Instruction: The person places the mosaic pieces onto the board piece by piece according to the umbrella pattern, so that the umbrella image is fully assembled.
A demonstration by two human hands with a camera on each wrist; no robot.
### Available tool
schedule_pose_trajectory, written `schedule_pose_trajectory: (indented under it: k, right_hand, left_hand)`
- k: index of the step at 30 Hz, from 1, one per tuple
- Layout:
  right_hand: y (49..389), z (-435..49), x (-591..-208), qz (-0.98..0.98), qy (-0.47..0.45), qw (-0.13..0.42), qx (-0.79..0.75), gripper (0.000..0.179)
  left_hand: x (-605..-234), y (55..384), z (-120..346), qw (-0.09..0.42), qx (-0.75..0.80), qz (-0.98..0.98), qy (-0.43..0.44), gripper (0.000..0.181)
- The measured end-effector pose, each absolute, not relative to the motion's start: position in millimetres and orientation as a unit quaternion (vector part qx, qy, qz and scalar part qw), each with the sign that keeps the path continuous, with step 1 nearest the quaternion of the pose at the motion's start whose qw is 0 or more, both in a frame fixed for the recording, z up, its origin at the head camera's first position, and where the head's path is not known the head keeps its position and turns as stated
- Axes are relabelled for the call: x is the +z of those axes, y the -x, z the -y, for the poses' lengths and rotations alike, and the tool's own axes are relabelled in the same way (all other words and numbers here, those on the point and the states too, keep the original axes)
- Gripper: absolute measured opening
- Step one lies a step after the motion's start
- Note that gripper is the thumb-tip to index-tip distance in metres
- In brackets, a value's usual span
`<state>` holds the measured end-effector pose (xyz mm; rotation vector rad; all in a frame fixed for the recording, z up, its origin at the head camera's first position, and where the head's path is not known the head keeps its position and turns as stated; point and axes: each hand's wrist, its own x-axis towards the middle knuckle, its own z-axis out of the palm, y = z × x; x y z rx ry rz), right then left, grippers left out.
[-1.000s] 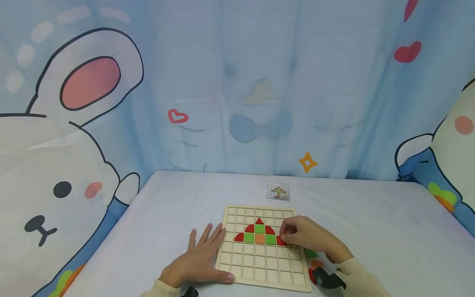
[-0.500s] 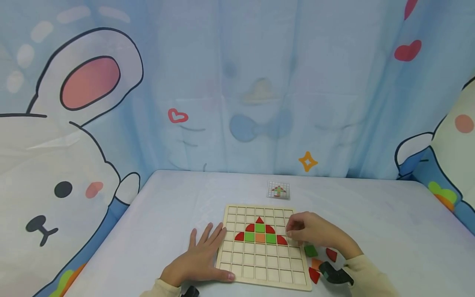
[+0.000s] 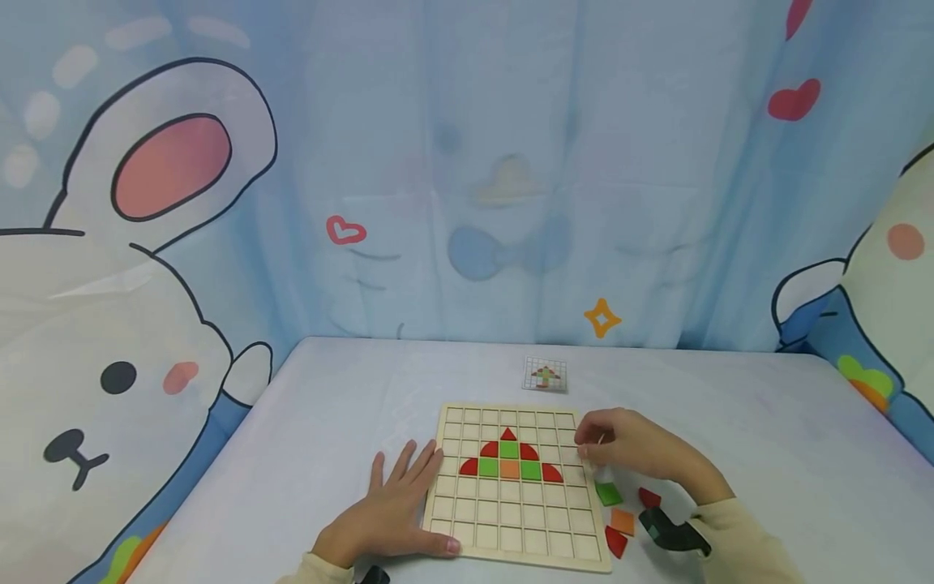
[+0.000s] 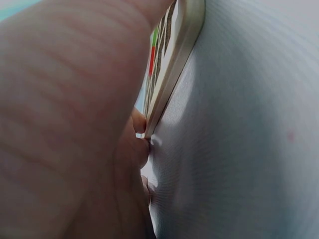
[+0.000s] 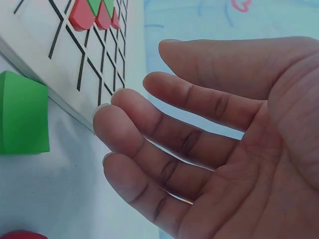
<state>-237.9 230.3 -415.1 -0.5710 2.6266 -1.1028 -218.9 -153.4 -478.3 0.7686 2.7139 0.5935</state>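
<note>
A wooden grid board [image 3: 511, 519] lies on the table with red, green and orange tiles set in its upper half, a red triangle [image 3: 507, 435] topmost. My left hand [image 3: 394, 507] rests at the board's left edge, fingers spread, thumb on the near corner. Over the board's right edge hovers my right hand [image 3: 635, 446], its fingers loosely bent. In the right wrist view nothing lies between its thumb and fingers. Below it on the table are a loose green square tile [image 3: 609, 493], an orange square tile [image 3: 623, 521] and two red curved-edge tiles [image 3: 616, 542].
A small pattern card [image 3: 545, 375] lies behind the board, showing a coloured figure on a grid. The white-covered table [image 3: 365, 381] ends at a blue printed curtain [image 3: 409, 284]. Dark wrist straps show at both sleeves.
My right hand has let go of the red tile at the right end of the lower row and drawn back rightward. The loose tiles show more fully. My left hand stays put.
</note>
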Motion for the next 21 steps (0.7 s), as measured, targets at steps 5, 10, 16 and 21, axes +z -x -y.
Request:
schedule_pose_trajectory:
  k: [5, 10, 16, 21]
  right_hand:
    - [234.8, -230.8, -411.7, -0.894, 0.189, 0.115, -0.39, 0.011]
    - [229.9, -231.2, -411.6, -0.902, 0.173, 0.105, -0.38, 0.011]
    - [220.1, -249.2, -411.2, -0.922, 0.138, 0.102, -0.347, 0.011]
    - [211.8, -266.8, -419.3, -0.935, 0.104, 0.125, -0.315, 0.011]
  left_hand:
    - [-477.3, 217.5, 153.4, 0.129, 0.213, -0.931, -0.267, 0.126]
    - [-476.8, 213.3, 156.4, 0.131, 0.207, -0.935, -0.256, 0.127]
    - [-476.6, 212.2, 159.0, 0.127, 0.209, -0.934, -0.258, 0.127]
    - [-476.4, 213.3, 158.2, 0.124, 0.209, -0.935, -0.26, 0.127]
